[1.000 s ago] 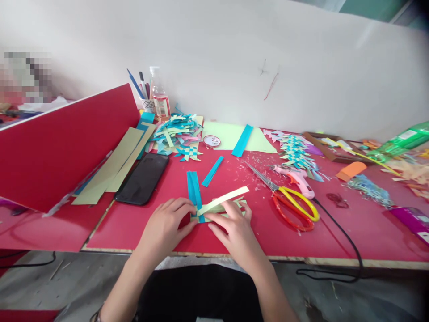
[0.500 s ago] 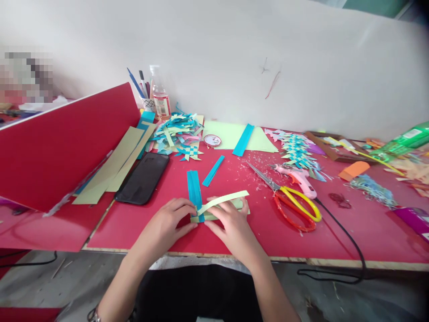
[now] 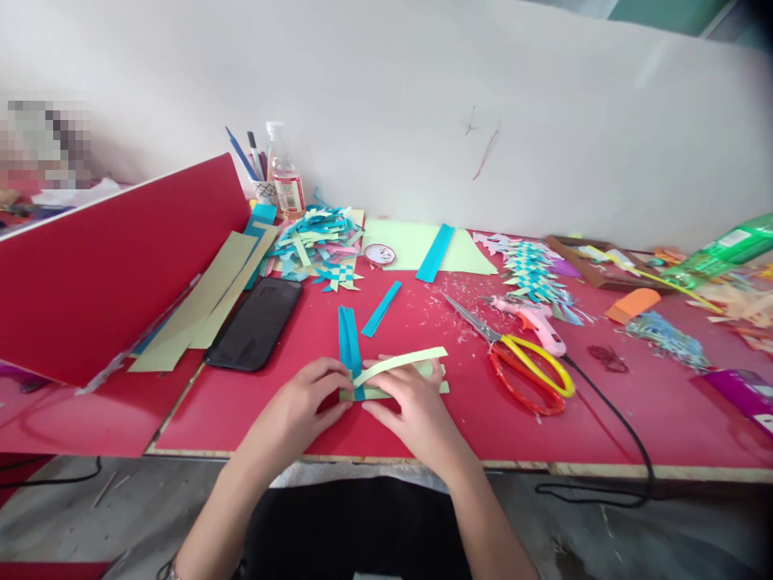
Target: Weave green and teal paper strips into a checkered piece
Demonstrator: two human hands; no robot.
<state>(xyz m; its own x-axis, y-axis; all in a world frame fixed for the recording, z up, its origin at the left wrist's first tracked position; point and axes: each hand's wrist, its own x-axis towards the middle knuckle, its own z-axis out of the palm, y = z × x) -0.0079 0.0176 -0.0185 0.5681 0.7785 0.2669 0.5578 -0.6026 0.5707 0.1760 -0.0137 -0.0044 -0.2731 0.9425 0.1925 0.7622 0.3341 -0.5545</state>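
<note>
Your left hand (image 3: 314,395) and right hand (image 3: 402,395) meet at the crossing of the upright bright-blue flat paper strips (image 3: 349,342) and the sideways pale-green paper strips (image 3: 445,387), on the red tabletop (image 3: 290,439) right before you. Your left thumb and fingers are curled narrow at the crossing's left edge; your right fingers are spread a little over the green paper, beneath one curved pale-green strip (image 3: 416,359) that stands raised. Whether either hand pinches or only presses, I cannot tell. If your left fingertips ease off, the crossing could skew or slip apart, since nothing else visibly pins it; pulling the raised strip sharply could crease it or drag the blue ones aside. Reaching right carelessly might bring your forearm against the open steel scissors with red and yellow handles (image 3: 531,370). As for containers, the white cup with a dark lattice pattern (image 3: 264,192) holds upright pens (image 3: 254,153); beside it, the clear plastic bottle with a red-and-white label (image 3: 288,189) seems to have a little liquid at its base. The shallow brown tray (image 3: 580,274) bears yellow strips, and the tilted green plastic bottle's (image 3: 725,248) contents are unclear.
</note>
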